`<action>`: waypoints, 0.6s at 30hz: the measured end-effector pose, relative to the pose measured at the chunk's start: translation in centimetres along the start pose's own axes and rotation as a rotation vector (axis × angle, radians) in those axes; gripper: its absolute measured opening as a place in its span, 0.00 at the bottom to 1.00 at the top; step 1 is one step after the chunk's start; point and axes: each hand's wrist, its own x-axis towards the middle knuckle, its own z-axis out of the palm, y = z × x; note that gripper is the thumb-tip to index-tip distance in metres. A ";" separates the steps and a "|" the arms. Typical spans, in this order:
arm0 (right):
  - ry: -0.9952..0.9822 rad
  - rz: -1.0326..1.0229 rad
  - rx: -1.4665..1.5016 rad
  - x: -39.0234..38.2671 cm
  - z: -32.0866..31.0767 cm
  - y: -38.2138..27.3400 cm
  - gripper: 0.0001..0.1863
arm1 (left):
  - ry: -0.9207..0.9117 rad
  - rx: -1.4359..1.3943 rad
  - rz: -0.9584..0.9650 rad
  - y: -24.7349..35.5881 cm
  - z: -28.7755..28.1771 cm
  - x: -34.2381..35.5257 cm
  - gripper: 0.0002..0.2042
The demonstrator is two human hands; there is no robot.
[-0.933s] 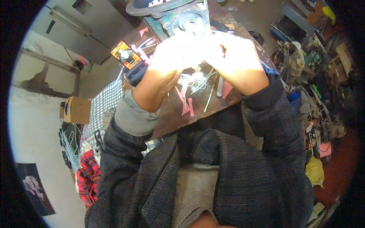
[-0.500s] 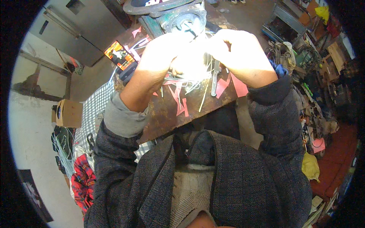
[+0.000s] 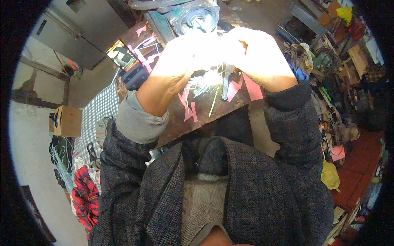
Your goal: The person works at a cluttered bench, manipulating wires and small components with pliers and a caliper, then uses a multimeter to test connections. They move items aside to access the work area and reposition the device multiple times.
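My left hand [image 3: 180,51] and my right hand [image 3: 260,55] meet over the far part of a worn brown table [image 3: 172,127], under strong glare. Both look curled, fingers drawn in toward each other. The glare washes out the fingertips and whatever lies between them. Just beyond the hands stands a blue-green metal housing [image 3: 166,25] with a round opening. Below the right hand lies a knife [image 3: 225,87] with a grey handle. Pink paper pieces [image 3: 252,88] and a thin pale strip [image 3: 214,100] lie around it. Tangled pale strands [image 3: 200,88] sit under the left hand.
A bright picture panel, likely a phone [image 3: 122,55], leans on a dark object [image 3: 135,77] at the table's left. Further left are a checked cloth [image 3: 96,110] and a cardboard box [image 3: 67,121]. Cables and scrap [image 3: 324,61] crowd the right side, with a metal stand [image 3: 301,22] behind.
The view has shifted slightly, so the table and housing sit a little further up and left. The picture on the panel has changed. Both hands stay close together.
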 end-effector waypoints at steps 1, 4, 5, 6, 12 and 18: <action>0.014 -0.060 -0.048 0.2 -0.1 -0.1 0.12 | 0.010 -0.022 0.052 0.1 0.1 0.0 0.09; 0.032 -0.088 -0.177 0.0 0.3 -0.4 0.11 | 0.051 -0.409 -0.060 0.1 0.4 -0.2 0.09; 0.039 -0.148 -0.262 -0.2 0.6 -0.5 0.10 | 0.057 -0.524 -0.087 0.0 0.4 -0.2 0.09; 0.085 -0.178 -0.359 -0.2 1.0 -0.4 0.10 | 0.064 -0.639 -0.114 -0.1 0.3 -0.2 0.10; 0.260 -0.446 -0.779 -1.3 3.0 0.7 0.11 | 0.006 -0.463 -0.141 -2.3 -0.6 0.9 0.10; 0.250 -0.491 -0.597 0.0 3.3 2.4 0.11 | 0.013 -0.296 -0.075 -3.5 -0.8 0.9 0.07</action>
